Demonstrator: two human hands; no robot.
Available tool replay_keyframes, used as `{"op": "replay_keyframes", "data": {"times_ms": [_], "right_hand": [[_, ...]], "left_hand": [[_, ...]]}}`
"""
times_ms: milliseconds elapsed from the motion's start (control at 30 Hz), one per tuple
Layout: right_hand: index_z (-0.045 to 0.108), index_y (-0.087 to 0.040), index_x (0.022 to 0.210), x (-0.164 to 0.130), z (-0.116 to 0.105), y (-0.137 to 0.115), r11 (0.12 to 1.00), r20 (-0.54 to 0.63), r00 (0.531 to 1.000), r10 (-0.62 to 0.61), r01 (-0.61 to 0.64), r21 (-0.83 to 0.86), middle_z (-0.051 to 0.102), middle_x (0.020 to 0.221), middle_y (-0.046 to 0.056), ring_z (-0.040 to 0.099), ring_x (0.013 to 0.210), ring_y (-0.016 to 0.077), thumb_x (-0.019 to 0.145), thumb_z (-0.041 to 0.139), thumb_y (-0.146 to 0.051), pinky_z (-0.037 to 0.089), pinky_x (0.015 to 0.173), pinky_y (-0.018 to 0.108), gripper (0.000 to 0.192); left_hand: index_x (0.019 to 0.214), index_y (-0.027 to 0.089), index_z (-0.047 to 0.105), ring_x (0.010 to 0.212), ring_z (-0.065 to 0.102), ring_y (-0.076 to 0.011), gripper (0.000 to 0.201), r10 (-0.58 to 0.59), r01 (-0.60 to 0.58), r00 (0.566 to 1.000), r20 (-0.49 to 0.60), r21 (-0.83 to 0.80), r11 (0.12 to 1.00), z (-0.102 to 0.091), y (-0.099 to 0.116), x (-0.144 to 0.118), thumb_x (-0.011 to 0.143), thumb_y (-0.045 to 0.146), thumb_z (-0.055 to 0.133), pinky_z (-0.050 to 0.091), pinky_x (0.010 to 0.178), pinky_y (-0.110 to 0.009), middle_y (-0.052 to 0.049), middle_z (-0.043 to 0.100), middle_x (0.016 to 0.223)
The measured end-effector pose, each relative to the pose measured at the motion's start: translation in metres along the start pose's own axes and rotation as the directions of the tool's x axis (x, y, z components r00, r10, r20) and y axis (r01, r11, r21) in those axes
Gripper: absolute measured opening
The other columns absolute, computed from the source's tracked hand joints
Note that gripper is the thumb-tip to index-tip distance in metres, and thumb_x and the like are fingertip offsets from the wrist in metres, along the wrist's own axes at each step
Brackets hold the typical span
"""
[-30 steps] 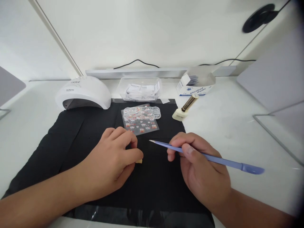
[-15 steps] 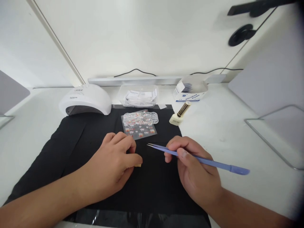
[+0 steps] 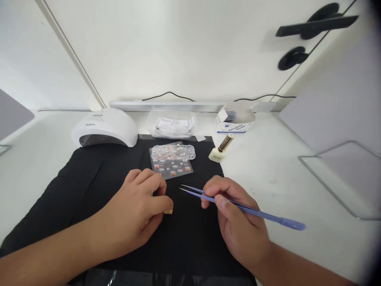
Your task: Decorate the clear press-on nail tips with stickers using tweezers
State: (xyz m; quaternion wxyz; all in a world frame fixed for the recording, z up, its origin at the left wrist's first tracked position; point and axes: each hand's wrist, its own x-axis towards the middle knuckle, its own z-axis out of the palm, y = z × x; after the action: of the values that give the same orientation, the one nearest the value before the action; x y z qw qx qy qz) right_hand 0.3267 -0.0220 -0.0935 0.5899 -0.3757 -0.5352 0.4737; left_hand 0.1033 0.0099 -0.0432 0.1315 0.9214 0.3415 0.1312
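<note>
My left hand (image 3: 139, 208) is closed, fingers curled, over the black cloth (image 3: 190, 246). Between its thumb and fingers a small yellowish piece (image 3: 168, 211) pokes out; most of it is hidden, so its kind cannot be made out. In my right hand (image 3: 241, 214) is a pair of purple-blue tweezers (image 3: 262, 214), gripped between thumb and fingers. Their fine tips point left toward my left hand, slightly apart and with nothing visible between them. Beyond the hands, a sticker sheet (image 3: 172, 170) with red and white figures lies under a clear compartment case (image 3: 174, 152).
A white nail lamp (image 3: 110, 123) stands at the back left. Behind the case is a clear plastic box (image 3: 171, 126) of white packets. To its right are an alcohol pads box (image 3: 235, 125) and a cream nail polish bottle (image 3: 218, 153). Cables run along the wall.
The tweezers' tips have spread a little wider apart. The whole view has shifted slightly, with both hands appearing a bit lower and further left. The left hand keeps its grip.
</note>
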Motion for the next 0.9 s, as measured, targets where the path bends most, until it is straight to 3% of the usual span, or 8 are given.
{"op": "replay_keyframes", "data": {"times_ms": [367,500,600,733,767,800,900], "right_hand": [[0.066,-0.024,0.089,0.002,0.001,0.000,1.000,0.003,1.000,0.001,-0.001,0.000,0.058,0.077,-0.001,0.053,0.071,0.0150,0.094,0.053,-0.024,0.039,0.064,0.031,0.014],[0.066,-0.024,0.086,0.004,0.001,-0.001,1.000,-0.028,1.000,-0.007,0.008,0.024,0.059,0.075,-0.002,0.054,0.069,0.0138,0.093,0.053,-0.022,0.041,0.064,0.029,0.015],[0.068,-0.024,0.084,0.006,0.003,-0.002,0.999,-0.065,0.998,-0.008,0.011,0.047,0.060,0.073,-0.002,0.054,0.067,0.0133,0.090,0.056,-0.021,0.042,0.063,0.028,0.014],[0.070,-0.024,0.084,0.007,0.003,-0.004,0.998,-0.088,0.996,0.006,-0.001,0.055,0.061,0.075,0.000,0.055,0.066,0.0143,0.088,0.058,-0.021,0.042,0.062,0.029,0.014],[0.071,-0.024,0.085,0.007,0.003,-0.004,0.998,-0.089,0.996,0.012,-0.006,0.063,0.062,0.075,0.000,0.056,0.066,0.0145,0.088,0.058,-0.020,0.041,0.062,0.030,0.014],[0.071,-0.024,0.084,0.008,0.002,-0.004,0.998,-0.101,0.995,0.009,-0.003,0.062,0.061,0.075,0.001,0.056,0.066,0.0150,0.088,0.058,-0.020,0.041,0.062,0.030,0.014],[0.072,-0.024,0.082,0.008,0.001,-0.003,0.999,-0.121,0.992,0.017,-0.011,0.043,0.063,0.075,0.003,0.057,0.065,0.0165,0.085,0.060,-0.019,0.041,0.061,0.032,0.013]], "left_hand": [[0.096,0.028,0.070,0.093,0.050,-0.0231,0.032,-0.024,0.024,1.000,0.008,-0.019,1.000,0.000,0.004,-0.002,0.086,0.005,0.050,0.035,0.081,-0.044,-0.004,0.056,0.097],[0.106,0.025,0.066,0.096,0.053,-0.0221,0.028,-0.063,0.048,0.987,-0.145,-0.107,0.993,-0.016,0.001,-0.007,0.092,0.010,0.047,0.040,0.085,-0.043,-0.005,0.057,0.104],[0.108,0.023,0.064,0.102,0.055,-0.0218,0.020,-0.114,0.088,0.939,-0.324,-0.094,0.992,-0.033,-0.021,-0.009,0.095,0.018,0.049,0.045,0.087,-0.039,-0.005,0.058,0.105],[0.098,0.017,0.063,0.100,0.057,-0.0246,0.012,-0.207,0.249,0.840,-0.502,0.017,0.968,-0.042,-0.072,-0.010,0.093,0.021,0.052,0.044,0.092,-0.043,-0.007,0.061,0.097],[0.096,0.016,0.064,0.099,0.056,-0.0263,0.012,-0.210,0.277,0.833,-0.512,0.058,0.959,-0.040,-0.084,-0.010,0.091,0.021,0.053,0.043,0.093,-0.046,-0.008,0.062,0.096],[0.095,0.016,0.064,0.097,0.056,-0.0270,0.013,-0.197,0.293,0.856,-0.478,0.136,0.946,-0.038,-0.094,-0.009,0.091,0.022,0.053,0.042,0.092,-0.048,-0.008,0.063,0.095],[0.095,0.017,0.064,0.095,0.056,-0.0260,0.014,-0.213,0.302,0.890,-0.403,0.172,0.938,-0.028,-0.111,-0.006,0.089,0.020,0.052,0.043,0.091,-0.046,-0.008,0.065,0.096]]}}
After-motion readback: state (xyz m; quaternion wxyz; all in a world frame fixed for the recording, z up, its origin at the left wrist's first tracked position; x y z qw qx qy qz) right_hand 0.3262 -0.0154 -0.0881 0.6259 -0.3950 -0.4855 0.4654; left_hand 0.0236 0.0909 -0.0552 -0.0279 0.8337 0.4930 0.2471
